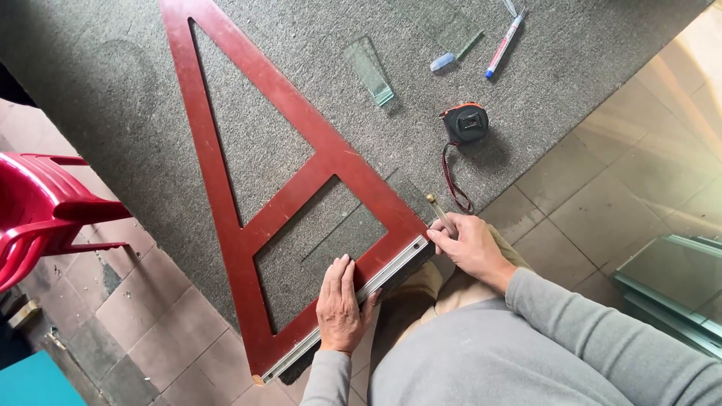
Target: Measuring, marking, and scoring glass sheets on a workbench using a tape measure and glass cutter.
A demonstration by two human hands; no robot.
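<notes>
Cutting glass along the big red triangle ruler

From the head view, our left hand (342,304) lies flat with fingers together, pressing the red triangle ruler (256,173) onto the glass sheet (342,237) on the grey desk (135,98). Our right hand (470,244) pinches a glass cutter (438,210) at the ruler's near corner. We judge the cut is just starting. The desk edge is close; farther up there is open room.

Premises present as a glass-cutting workshop. Evidence: felt-covered cutting table (113,83), large red triangular T-square (248,180), offcut glass strip (370,69), tape measure (465,124), marker pen (504,45), stacked glass sheets (669,301) on tiled floor (143,316).
</notes>
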